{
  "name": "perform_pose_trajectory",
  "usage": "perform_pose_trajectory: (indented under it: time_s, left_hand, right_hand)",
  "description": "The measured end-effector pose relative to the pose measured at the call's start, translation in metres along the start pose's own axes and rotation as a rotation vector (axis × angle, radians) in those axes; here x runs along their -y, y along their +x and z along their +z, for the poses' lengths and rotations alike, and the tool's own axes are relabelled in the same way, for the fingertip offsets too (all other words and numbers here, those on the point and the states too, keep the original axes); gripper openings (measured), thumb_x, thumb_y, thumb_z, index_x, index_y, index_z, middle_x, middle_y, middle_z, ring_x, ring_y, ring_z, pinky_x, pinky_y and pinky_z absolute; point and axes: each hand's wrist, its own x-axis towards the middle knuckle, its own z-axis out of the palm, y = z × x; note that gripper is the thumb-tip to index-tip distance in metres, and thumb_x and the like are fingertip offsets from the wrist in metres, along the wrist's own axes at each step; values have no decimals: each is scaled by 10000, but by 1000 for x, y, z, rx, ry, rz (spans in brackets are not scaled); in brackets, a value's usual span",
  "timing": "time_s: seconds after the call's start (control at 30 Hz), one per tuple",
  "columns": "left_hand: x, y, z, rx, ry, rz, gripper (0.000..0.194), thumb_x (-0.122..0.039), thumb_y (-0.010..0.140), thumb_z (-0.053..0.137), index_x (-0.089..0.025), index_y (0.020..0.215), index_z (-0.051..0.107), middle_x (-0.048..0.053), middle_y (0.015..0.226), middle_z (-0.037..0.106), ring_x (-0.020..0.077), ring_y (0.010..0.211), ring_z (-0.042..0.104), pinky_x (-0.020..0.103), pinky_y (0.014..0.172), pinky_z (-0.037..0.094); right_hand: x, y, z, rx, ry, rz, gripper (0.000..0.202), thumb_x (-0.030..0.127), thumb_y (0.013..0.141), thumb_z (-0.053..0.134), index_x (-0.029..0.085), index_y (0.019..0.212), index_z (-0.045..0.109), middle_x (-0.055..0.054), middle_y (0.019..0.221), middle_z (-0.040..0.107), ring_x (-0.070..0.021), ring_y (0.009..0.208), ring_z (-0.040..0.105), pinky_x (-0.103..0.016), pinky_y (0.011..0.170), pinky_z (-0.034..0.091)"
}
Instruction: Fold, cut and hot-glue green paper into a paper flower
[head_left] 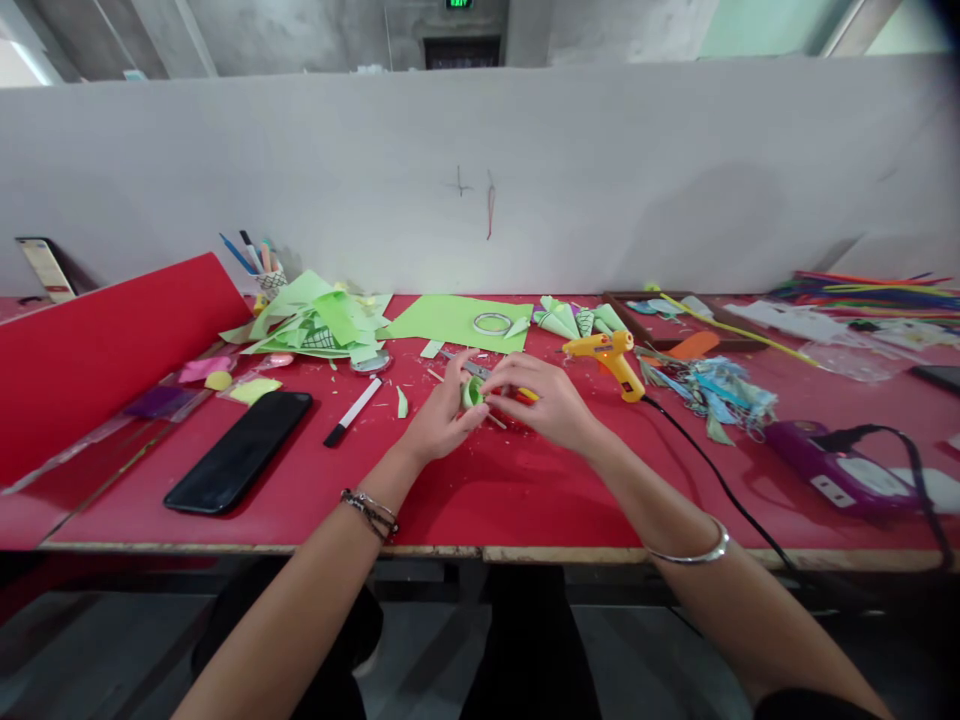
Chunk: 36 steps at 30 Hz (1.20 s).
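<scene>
A small rolled piece of green paper [473,392] is held between my two hands above the red table [525,500]. My left hand [444,412] pinches it from the left, thumb at its lower edge. My right hand [546,398] touches its right side with bent fingers. Behind and under my hands lie scissors with yellow handles [528,394], partly hidden, and a thin stick [495,420]. A green paper sheet [431,318] with a silver ring on it lies farther back.
A yellow glue gun [611,362] with a black cord is on the right, near a purple power strip [832,470]. A black phone [240,452], a marker [352,412] and a green scrap pile [319,315] are on the left. Green paper cones [556,318] stand behind.
</scene>
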Motion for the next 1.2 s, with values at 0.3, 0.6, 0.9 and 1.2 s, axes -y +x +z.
perform_pose_trajectory:
  time_s: [0.3,0.6,0.9,1.2]
  left_hand:
    - [-2,1,2,-3,122,71,733,-253,705,540,-169,1291,108,51,919,449,166,817,489,329,789,400]
    - [3,3,4,-66,130,85,740,-210,700,565,-163,1288,118,37,867,467,146,773,490,300,743,423]
    - [3,3,5,-123,117,-35,645,-134,706,550,-181,1251,209,-8,771,466,90,625,473,198,576,399]
    - [2,4,1,-162,202,-195,454,-198,649,613,-176,1067,439,-3,802,593,104,662,548,188,586,400]
  right_hand:
    - [3,-2,2,-10,-32,-5,127,292,761,538,189,831,557,-23,753,550,-107,639,509,-243,610,448]
    - [1,-3,2,-27,-63,-52,107,244,768,526,170,826,578,-35,769,580,-104,653,532,-230,624,450]
    - [0,-4,3,-93,-51,-53,111,220,774,506,177,817,599,-39,799,616,-118,713,567,-245,669,469]
    - [-1,-3,2,-79,-73,-64,118,208,783,500,168,804,609,-43,810,637,-124,779,582,-249,720,467]
